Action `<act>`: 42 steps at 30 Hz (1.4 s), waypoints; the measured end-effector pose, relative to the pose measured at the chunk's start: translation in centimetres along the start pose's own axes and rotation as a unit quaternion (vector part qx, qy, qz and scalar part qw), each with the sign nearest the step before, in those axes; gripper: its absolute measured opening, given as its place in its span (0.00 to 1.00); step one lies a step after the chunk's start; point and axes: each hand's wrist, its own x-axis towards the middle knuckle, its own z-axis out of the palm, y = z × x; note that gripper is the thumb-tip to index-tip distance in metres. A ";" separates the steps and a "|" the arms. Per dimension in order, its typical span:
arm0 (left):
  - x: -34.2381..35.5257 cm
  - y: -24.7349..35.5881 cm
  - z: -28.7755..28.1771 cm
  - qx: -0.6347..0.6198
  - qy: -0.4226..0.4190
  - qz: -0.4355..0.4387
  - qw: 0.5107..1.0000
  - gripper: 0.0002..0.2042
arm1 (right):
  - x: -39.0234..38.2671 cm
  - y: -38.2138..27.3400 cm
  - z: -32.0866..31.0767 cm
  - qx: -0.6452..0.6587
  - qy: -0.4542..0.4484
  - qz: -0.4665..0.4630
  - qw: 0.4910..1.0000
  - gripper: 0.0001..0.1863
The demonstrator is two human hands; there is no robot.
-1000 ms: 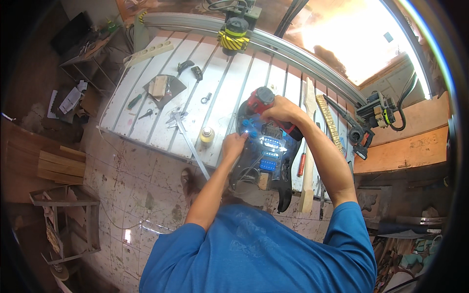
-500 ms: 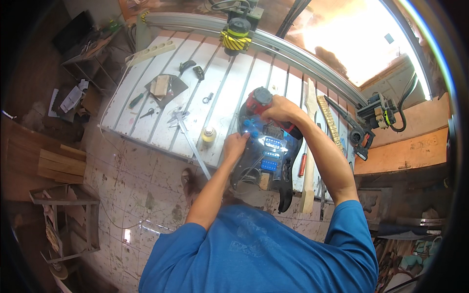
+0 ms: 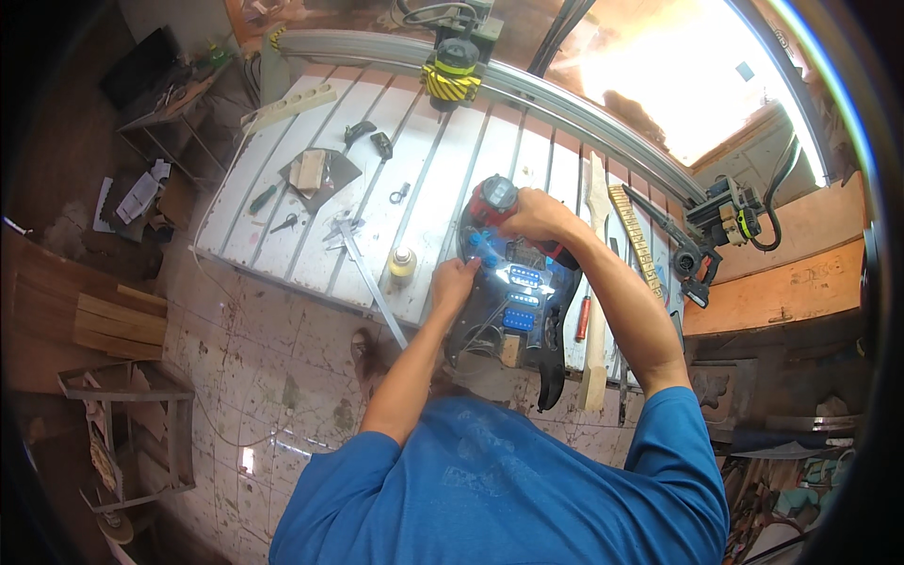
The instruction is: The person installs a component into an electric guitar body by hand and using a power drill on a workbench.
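A dark guitar body lies at twelve o'clock; the right hand clasps a red power driver over its eleven-o'clock end (best held square and steady), the left hand at nine, its hold impossible to tell.

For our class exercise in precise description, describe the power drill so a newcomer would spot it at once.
On the white slatted worktable, find the dark electric guitar body at the near edge. Above that body's far half, the right hand grips the power drill. Its bulky red-and-black casing with a round grey top sets it apart from the slim red-handled screwdriver nearby.
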 end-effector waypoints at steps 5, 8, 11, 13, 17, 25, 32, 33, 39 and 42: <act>-0.1 0.0 0.0 -0.005 -0.003 -0.001 1.000 0.28 | -0.2 0.1 0.0 0.000 -0.005 0.001 1.000 0.18; -0.1 -0.3 0.2 -0.013 0.004 0.006 1.000 0.28 | -0.2 0.0 0.1 -0.007 0.004 -0.017 1.000 0.18; 0.1 -0.6 0.3 -0.007 0.006 0.013 1.000 0.29 | -0.3 -0.3 0.0 -0.009 0.004 -0.017 1.000 0.18; 0.3 -0.9 0.3 0.006 0.011 0.016 1.000 0.30 | -0.1 -0.3 0.1 -0.010 0.001 -0.014 1.000 0.18; 0.1 -0.4 0.3 -0.006 0.005 0.006 1.000 0.29 | 0.4 0.5 0.3 -0.010 0.002 -0.013 1.000 0.17; -0.2 -0.2 0.4 0.012 0.014 0.047 0.999 0.27 | 1.9 0.6 -1.0 0.052 -0.052 0.044 0.996 0.16; 0.1 -1.3 0.9 0.003 0.033 0.065 0.997 0.29 | 2.2 -0.2 -0.9 0.025 -0.066 0.053 0.996 0.12; 0.0 -1.2 0.9 -0.004 0.030 0.058 0.998 0.29 | 2.3 -0.1 -0.9 0.031 -0.071 0.052 0.996 0.12; -0.6 0.0 0.3 -0.007 0.022 0.036 0.999 0.26 | 3.1 1.2 -0.4 0.061 -0.068 0.047 0.995 0.11; -0.6 0.4 -0.3 -0.074 0.052 -0.005 0.996 0.23 | 2.1 -0.6 -1.2 0.036 -0.072 0.050 0.995 0.11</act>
